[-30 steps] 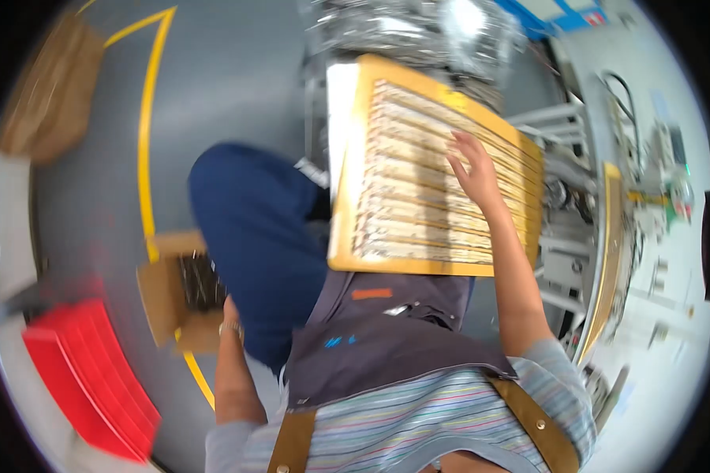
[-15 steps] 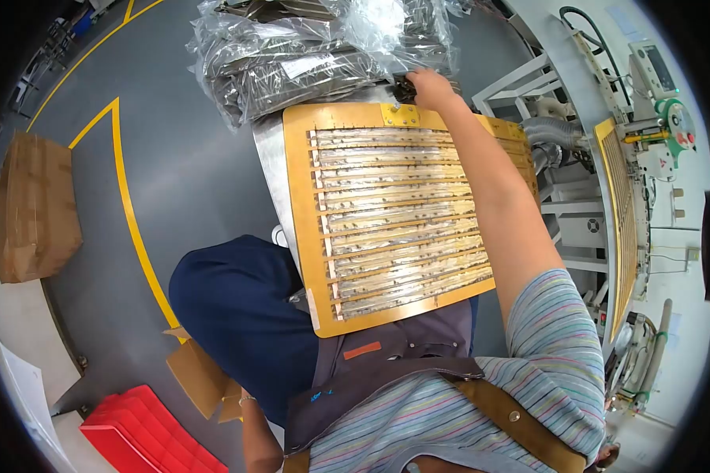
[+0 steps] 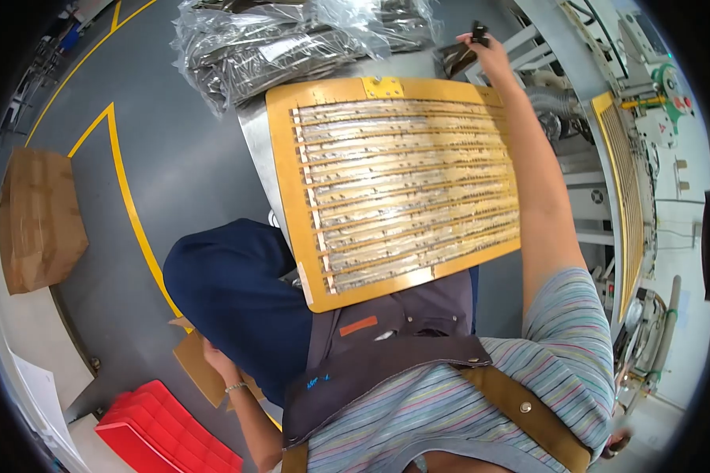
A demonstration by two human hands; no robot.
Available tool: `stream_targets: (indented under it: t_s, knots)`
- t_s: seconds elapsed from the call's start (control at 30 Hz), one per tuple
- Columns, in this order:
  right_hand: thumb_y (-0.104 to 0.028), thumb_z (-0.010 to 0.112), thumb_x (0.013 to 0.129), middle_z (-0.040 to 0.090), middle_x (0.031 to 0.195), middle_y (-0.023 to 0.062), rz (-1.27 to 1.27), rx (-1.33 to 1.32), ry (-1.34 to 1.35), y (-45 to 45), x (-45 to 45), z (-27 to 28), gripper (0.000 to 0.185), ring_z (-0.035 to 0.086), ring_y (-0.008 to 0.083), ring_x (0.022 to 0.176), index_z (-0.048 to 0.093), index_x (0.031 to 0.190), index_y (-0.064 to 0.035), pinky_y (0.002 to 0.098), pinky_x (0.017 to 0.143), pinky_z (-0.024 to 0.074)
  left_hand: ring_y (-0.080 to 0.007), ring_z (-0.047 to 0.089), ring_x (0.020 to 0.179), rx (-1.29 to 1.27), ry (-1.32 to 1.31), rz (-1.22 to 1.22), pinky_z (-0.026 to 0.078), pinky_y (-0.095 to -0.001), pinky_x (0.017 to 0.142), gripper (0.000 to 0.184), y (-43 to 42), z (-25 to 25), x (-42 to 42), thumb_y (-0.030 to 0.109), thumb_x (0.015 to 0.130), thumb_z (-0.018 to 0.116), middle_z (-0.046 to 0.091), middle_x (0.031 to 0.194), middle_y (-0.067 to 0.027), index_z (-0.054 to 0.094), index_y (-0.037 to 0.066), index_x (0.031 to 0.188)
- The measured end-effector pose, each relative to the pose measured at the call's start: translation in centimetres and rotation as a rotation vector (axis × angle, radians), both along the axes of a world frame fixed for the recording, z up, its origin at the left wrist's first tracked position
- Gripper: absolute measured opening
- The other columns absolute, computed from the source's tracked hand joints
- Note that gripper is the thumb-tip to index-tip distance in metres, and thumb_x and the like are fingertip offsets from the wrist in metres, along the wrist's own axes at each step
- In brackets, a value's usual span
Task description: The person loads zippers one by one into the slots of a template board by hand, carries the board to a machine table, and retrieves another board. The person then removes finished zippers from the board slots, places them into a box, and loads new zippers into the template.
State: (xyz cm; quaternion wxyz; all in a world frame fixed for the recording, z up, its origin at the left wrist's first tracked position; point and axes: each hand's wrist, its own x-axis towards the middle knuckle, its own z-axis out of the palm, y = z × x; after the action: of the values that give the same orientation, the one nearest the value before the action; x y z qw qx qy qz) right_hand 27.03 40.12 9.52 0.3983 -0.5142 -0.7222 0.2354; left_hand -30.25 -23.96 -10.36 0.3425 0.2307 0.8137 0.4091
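A yellow slotted board (image 3: 288,197) with rows of thin strips lies tilted over a metal surface above my lap. Beyond its far right corner, my right hand (image 3: 489,57) is closed on a small black object (image 3: 480,33). My left hand (image 3: 219,364) is low at the left, beside my knee and at an open cardboard box (image 3: 197,369); its fingers are mostly hidden. Clear plastic bags (image 3: 268,59) holding dark strips are piled past the board's far edge.
A closed cardboard box (image 3: 43,221) stands at the left, with red stacked bins (image 3: 170,430) below it. At the right are a machine bench with white frames (image 3: 592,197) and another yellow board (image 3: 619,189). Yellow lines mark the floor.
My right hand has gone from over the board to the plastic bags, then right and away with the black object. The view has shifted. My left hand shows more beside the open box.
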Motion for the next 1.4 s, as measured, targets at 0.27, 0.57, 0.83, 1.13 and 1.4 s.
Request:
stream_targets:
  t_s: [0.27, 0.57, 0.83, 1.13, 1.4]
  knots:
    - [0.024, 0.053, 0.078, 0.057, 0.148, 0.0145, 0.199, -0.216, 0.010, -26.8, 6.4, -3.0, 0.039, 0.043, 0.0326, 0.148, 0.069, 0.099, -0.0046, 0.0413, 0.124, 0.0279, -0.0195, 0.065, 0.111, 0.543, 0.544, 0.122, 0.050, -0.0309, 0.101, 0.022, 14.8, 14.4, 3.3, 0.009, 0.106, 0.056, 0.068, 0.122, -0.0128, 0.067, -0.004, 0.120]
    - [0.014, 0.058, 0.075, 0.057, 0.148, 0.0164, 0.449, -0.365, -0.883, -29.0, 4.3, 0.7, 0.060, 0.046, 0.0390, 0.143, 0.067, 0.131, -0.0078, 0.0437, 0.120, 0.0378, -0.0208, 0.064, 0.117, 0.471, 0.065, -0.357, 0.050, -0.0313, 0.100, 0.028, 26.8, 15.6, 10.8, 0.013, 0.101, 0.063, 0.067, 0.128, -0.0115, 0.066, -0.001, 0.125]
    - [-0.011, 0.061, 0.098, 0.072, 0.125, 0.0164, 0.499, 0.227, -0.383, -6.5, -24.2, 7.1, 0.037, 0.067, 0.0330, 0.115, 0.065, 0.134, -0.0054, 0.0416, 0.102, 0.0511, -0.0446, 0.020, 0.153, 0.267, 0.788, -0.757, 0.019, -0.0596, 0.121, 0.062, 31.0, 7.9, 18.3, 0.031, 0.099, 0.063, 0.027, 0.166, -0.0201, 0.047, 0.002, 0.151]
    - [-0.007, 0.060, 0.090, 0.063, 0.136, 0.0132, 0.326, 0.484, -0.657, 6.8, -40.5, 1.3, 0.036, 0.057, 0.0345, 0.130, 0.067, 0.124, -0.0068, 0.0431, 0.104, 0.0499, -0.0436, 0.017, 0.156, 0.206, 0.823, -0.752, 0.020, -0.0617, 0.120, 0.068, 30.7, 8.2, 17.3, 0.035, 0.098, 0.062, 0.022, 0.170, -0.0162, 0.041, 0.011, 0.158]
    - [-0.009, 0.065, 0.088, 0.068, 0.120, 0.0072, 0.347, 0.444, -1.042, 6.4, -44.5, 1.2, 0.028, 0.060, 0.0268, 0.125, 0.071, 0.115, -0.0136, 0.0445, 0.103, 0.0475, -0.0441, 0.014, 0.156, 0.183, 0.750, -0.735, 0.019, -0.0615, 0.121, 0.067, 30.5, 8.2, 17.3, 0.032, 0.097, 0.062, 0.019, 0.171, -0.0158, 0.041, 0.011, 0.158]
